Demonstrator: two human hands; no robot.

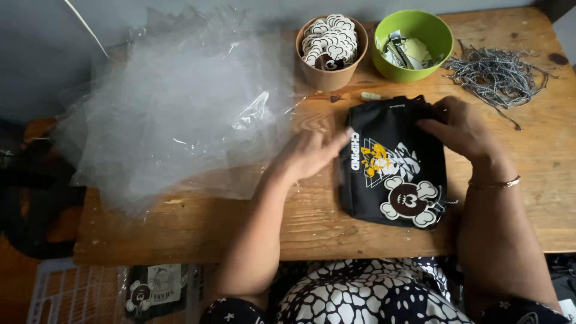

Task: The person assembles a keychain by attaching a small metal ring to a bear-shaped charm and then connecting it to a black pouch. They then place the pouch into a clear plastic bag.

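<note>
1. Head view: the black pouch point(393, 162) lies flat on the wooden table point(198, 231), right of centre in the frame. Its long axis runs top to bottom, leaning slightly, with the top edge toward the bowls and the skull-shaped tag point(410, 203) at its lower end.
2. Hard to make out: my right hand point(462, 129) covers the pouch's upper right corner, so I can't see what's under my fingers. The bits inside the green bowl point(413, 45) are too small to tell apart.
3. My left hand point(312, 153) is open and flat, fingers together, fingertips touching the pouch's left edge, holding nothing.
4. My right hand is curled, fingers bent down on the pouch's top corner, pressing or pinching it; I can't tell which.
5. Upper left: a heap of clear plastic bags point(180, 114). Top centre: a brown cup point(330, 45) of skull tags. Upper right: grey strings point(498, 75).
</note>
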